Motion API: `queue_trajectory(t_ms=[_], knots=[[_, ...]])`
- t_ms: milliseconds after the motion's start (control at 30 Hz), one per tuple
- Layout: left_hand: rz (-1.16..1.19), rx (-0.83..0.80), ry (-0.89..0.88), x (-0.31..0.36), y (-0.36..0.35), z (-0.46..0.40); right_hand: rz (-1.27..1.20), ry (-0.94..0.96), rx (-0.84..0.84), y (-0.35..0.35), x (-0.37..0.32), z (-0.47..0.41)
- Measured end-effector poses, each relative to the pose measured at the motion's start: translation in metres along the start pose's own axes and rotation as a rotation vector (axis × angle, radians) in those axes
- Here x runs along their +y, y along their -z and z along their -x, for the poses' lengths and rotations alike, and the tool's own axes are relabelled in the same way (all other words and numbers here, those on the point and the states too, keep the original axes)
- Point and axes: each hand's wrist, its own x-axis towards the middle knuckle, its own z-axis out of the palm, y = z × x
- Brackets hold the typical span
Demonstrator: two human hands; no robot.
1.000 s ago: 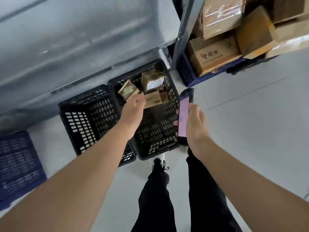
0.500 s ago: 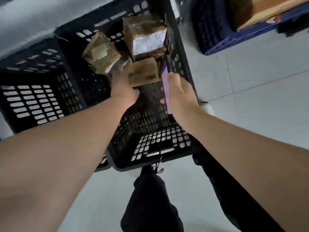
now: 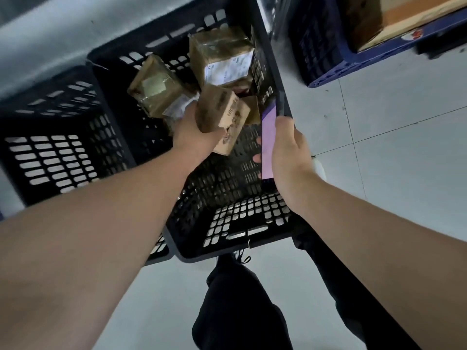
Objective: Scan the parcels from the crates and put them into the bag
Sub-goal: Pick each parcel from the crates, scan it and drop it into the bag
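Now that the left hand (image 3: 194,133) has lifted a parcel (image 3: 222,114) off the crate (image 3: 227,236) pile, scanning can start. Right hand (image 3: 288,157) grips the scanner (image 3: 268,137) beside it

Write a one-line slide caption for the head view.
Left hand lifts a small brown parcel from the black crate while the right hand holds the scanner beside it.

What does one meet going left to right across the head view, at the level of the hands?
Empty black crate → left hand → small cardboard parcel it grips → handheld scanner → right hand → grey tiled floor.
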Motion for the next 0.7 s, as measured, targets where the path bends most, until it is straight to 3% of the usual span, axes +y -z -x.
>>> queue_trajectory(t_ms=[133, 400, 700], knots=[[0.342, -0.107, 0.092, 0.008, 0.038, 0.044, -0.021, -0.013, 0.023, 0.004, -0.019, 0.047], [0.457, -0.269, 0.073, 0.052, 0.132, 0.142, -0.125, 0.020, 0.086, 0.011, -0.059, 0.158], [0.419, -0.421, -0.090, 0.087, 0.221, 0.250, -0.391, 0.061, 0.126, 0.021, -0.093, 0.283]])
